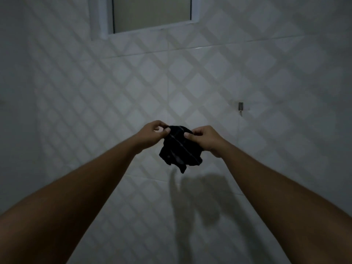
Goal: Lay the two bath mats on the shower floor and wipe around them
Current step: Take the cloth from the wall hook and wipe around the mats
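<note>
Dim light; view faces a tiled wall point(80, 88) with a diamond pattern. No floor visible.

Left forearm reaches in from the lower left. Left hand point(150, 135) raised at mid-frame, thumb and forefinger pinched on the upper left edge of a dark cloth point(180, 147); remaining fingers curled loosely, one gap showing between them.

The cloth hangs bunched between the two hands, black, with a paler seam or stripe running slantwise down it. The lower part dangles free, clear of the wall. It reads as a small rag rather than a mat, though folds hide its full shape.

Above, a white-framed window point(152, 14) sits at the top of the wall.

Right hand point(204, 140) closed on the cloth's upper right edge, thumb on the near face, fingers wrapped behind.

Further right, a small metal wall hook point(241, 107), nothing hanging from it. Shadow of hands and cloth falls on the tiles below.

Bath mats: not in view, so I cannot tell if they are laid.

Judgement: the wiping cloth is being opened out or refolded for the wipe step. Next move calls for a flat pad in one hand, then going down to the shower floor.
</note>
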